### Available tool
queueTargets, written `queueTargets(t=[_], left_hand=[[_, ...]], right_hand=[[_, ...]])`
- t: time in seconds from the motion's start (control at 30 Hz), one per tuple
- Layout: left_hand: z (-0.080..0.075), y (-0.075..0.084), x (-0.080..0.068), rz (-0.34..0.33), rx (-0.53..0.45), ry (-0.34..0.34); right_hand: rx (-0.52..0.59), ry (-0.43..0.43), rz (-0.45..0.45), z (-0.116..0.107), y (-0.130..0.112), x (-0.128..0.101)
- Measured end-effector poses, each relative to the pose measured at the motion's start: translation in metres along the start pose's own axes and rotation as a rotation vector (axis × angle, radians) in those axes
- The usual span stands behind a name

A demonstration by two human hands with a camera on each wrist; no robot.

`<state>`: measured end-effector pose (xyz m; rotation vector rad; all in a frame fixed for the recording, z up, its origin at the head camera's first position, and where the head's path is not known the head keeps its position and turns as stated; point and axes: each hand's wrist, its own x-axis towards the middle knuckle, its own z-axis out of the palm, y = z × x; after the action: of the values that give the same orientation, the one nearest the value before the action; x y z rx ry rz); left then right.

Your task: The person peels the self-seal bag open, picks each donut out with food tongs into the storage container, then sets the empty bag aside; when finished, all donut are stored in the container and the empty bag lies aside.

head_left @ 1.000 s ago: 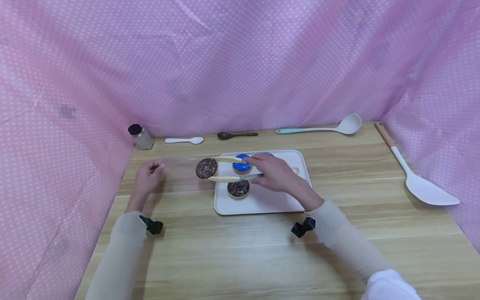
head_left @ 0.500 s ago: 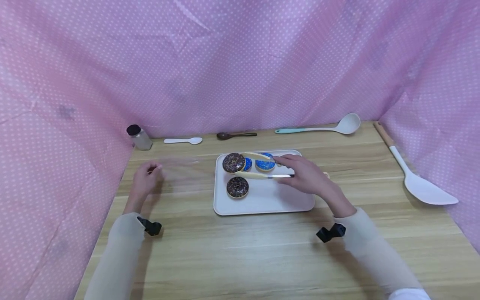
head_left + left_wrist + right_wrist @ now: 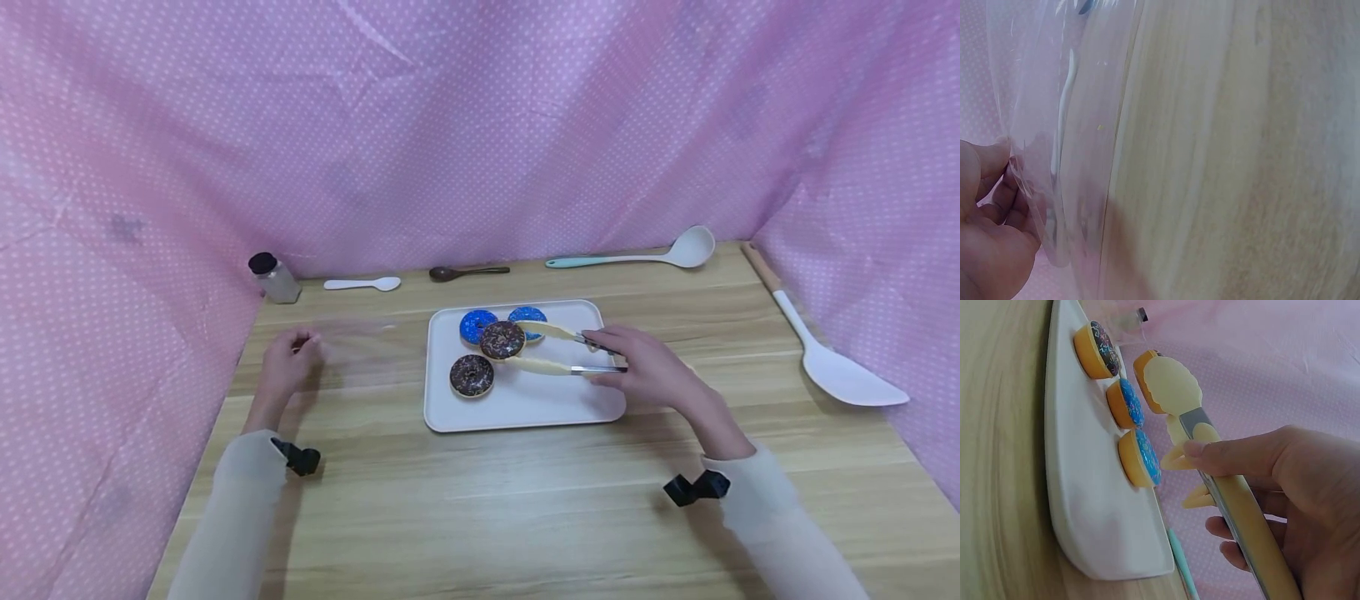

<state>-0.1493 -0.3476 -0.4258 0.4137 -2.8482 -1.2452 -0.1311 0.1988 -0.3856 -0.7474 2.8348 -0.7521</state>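
Note:
My right hand [image 3: 609,357] grips cream tongs [image 3: 558,350] that clamp a chocolate sprinkled donut [image 3: 502,339] just above the white tray [image 3: 525,410]. On the tray lie two blue donuts [image 3: 477,325] [image 3: 527,318] and another chocolate donut [image 3: 472,375]. The right wrist view shows my right hand [image 3: 1254,487] curled round the tongs [image 3: 1235,509], with the clamped donut [image 3: 1146,369] over the tray [image 3: 1091,512]. To the left, my left hand [image 3: 298,346] pinches the edge of a clear plastic bag [image 3: 356,342] lying on the table. In the left wrist view my left hand's fingers [image 3: 988,194] hold the bag [image 3: 1060,144].
A small shaker jar [image 3: 273,277], a white spoon [image 3: 363,284], a dark spoon [image 3: 467,271] and a teal-handled ladle [image 3: 637,254] line the table's back edge. A white spatula [image 3: 825,350] lies at the right. Pink dotted cloth walls in three sides.
My right hand has carried the tongs and the clamped chocolate donut rightward, from beside the bag to over the tray. My left hand has stayed on the bag.

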Motion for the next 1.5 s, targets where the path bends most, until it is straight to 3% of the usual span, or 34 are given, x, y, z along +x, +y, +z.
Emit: queueTargets(t=[0.43, 0.93, 1.1, 1.3, 1.5], left_hand=[[-0.001, -0.005, -0.003, 0.051, 0.01, 0.026], [-0.001, -0.003, -0.003, 0.022, 0.03, -0.015], [0.001, -0.002, -0.002, 0.044, 0.058, -0.014], [0.004, -0.003, 0.001, 0.049, 0.06, -0.005], [0.008, -0.002, 0.003, 0.055, 0.077, -0.006]], right_hand=[[0.025, -0.007, -0.001, 0.006, 0.024, -0.019], [0.041, -0.068, 0.045, 0.016, 0.032, -0.023], [0.08, -0.092, 0.061, 0.013, 0.034, -0.026], [0.16, 0.012, 0.079, -0.001, 0.044, -0.031], [0.146, 0.132, 0.232, -0.008, 0.053, -0.033]])
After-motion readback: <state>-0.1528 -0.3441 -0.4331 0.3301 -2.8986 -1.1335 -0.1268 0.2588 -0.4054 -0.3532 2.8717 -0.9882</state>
